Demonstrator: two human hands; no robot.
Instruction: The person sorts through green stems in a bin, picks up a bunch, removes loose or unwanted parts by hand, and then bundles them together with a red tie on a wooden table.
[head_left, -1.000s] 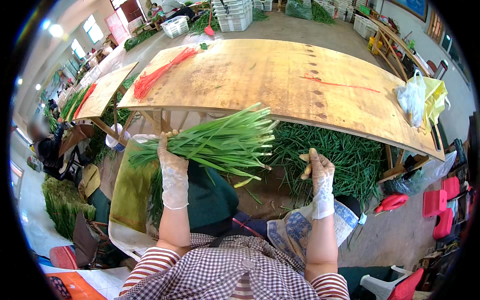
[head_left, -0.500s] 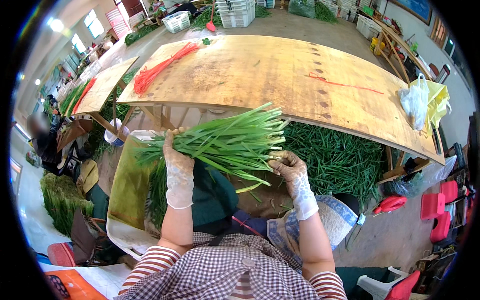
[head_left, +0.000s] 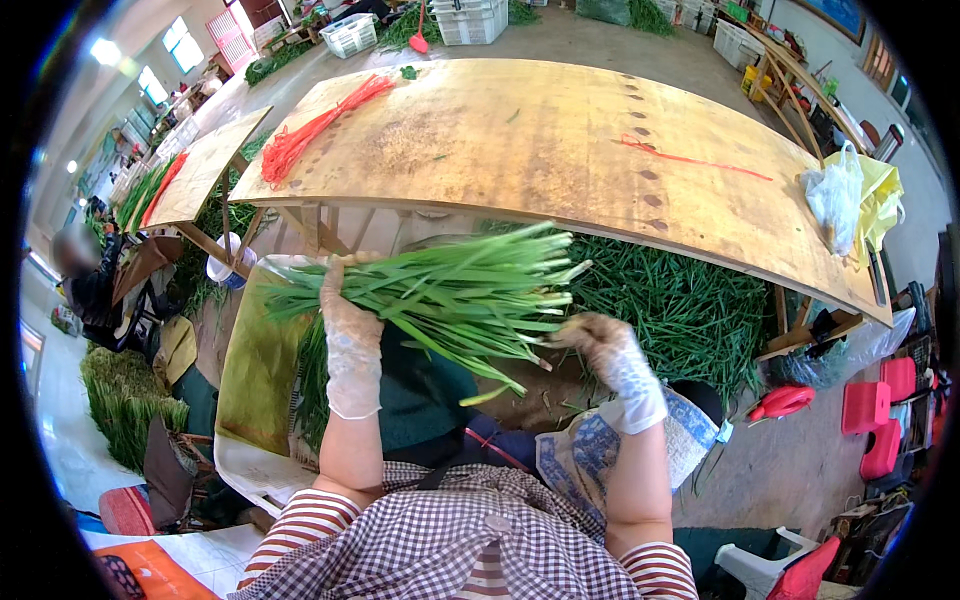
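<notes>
A thick bunch of garlic chives (head_left: 450,290) lies across in front of me, green leaves to the left and pale cut ends to the right. Around its leafy part my left hand (head_left: 348,305), in a soiled translucent glove, is closed. My right hand (head_left: 602,350), gloved the same way, is just beyond the pale ends, its fingers curled in a pinch and blurred. Whatever those fingertips hold, if anything, is too small to make out. One yellowish leaf (head_left: 480,397) droops below the bunch. More chives hang into the white crate (head_left: 250,470) under my left arm.
Ahead stands a wooden table (head_left: 480,130) with a bundle of red ties (head_left: 310,135), one loose red tie (head_left: 690,158) and plastic bags (head_left: 832,205). A large heap of chives (head_left: 660,320) lies beneath its front edge. Red stools (head_left: 866,408) are at right; another person (head_left: 90,265) sits far left.
My right hand has moved slightly right and down, away from the pale ends. The bunch has sunk a little in my left hand, and its lower leaf hangs lower.
</notes>
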